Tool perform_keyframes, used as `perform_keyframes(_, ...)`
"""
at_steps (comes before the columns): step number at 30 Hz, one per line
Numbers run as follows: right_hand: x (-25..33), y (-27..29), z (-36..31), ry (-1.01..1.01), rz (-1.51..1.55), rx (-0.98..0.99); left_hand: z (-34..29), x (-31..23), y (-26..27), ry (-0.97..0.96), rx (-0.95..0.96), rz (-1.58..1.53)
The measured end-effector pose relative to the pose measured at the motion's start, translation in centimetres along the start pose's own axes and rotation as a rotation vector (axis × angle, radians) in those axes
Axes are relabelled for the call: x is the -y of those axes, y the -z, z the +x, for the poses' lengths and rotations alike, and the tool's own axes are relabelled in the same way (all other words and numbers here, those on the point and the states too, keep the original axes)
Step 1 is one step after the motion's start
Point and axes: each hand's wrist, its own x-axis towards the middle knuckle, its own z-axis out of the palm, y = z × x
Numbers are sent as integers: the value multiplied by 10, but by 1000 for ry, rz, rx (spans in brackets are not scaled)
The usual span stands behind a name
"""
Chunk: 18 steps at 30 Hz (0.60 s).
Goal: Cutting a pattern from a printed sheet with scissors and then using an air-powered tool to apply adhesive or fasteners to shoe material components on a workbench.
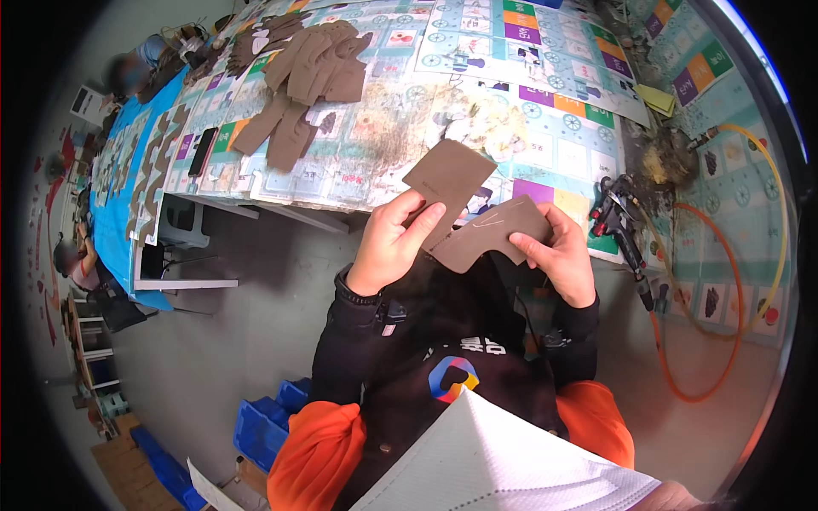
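One big worktop point(366, 183) with a bright printed cover fills the top middle of the frame. At the left, a blue table point(115, 221) has brown shapes point(153, 166) laid out in rows. A messy brown pile point(319, 72) lies on the worktop at the upper left; I can't tell if its pieces are done or waiting. Blue bins point(260, 430) sit at the lower left, but I can't make out what is inside. A black spray tool point(629, 247) is at the right, by the worktop's edge.

Two flat brown pieces are near the middle. The left hand point(388, 247) has its fingers pinching the straight piece point(452, 175). The right hand point(567, 260) has its fingers pinching the curved piece point(503, 230), which has pale lines on it. They meet or overlap, but I see no join, so this pair looks unfinished to me. I'd call the work partway, with lots of loose pieces about.
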Motion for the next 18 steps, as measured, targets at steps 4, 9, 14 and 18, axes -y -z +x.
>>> perform_keyframes(4, 4, -6, 6, 39, -50, -121, 5, 3, 2, 39, -5, 159)
perform_keyframes(9, 4, -13, 15, 172, -96, -177, 2, 16, 10, 62, -32, 280)
perform_keyframes(14, -1, -10, 15, 203, -161, -209, -1, 15, 12, 118, -68, 189)
perform_keyframes(18, -5, -10, 13, 217, -212, -227, -1, 14, 8, 116, -87, 117)
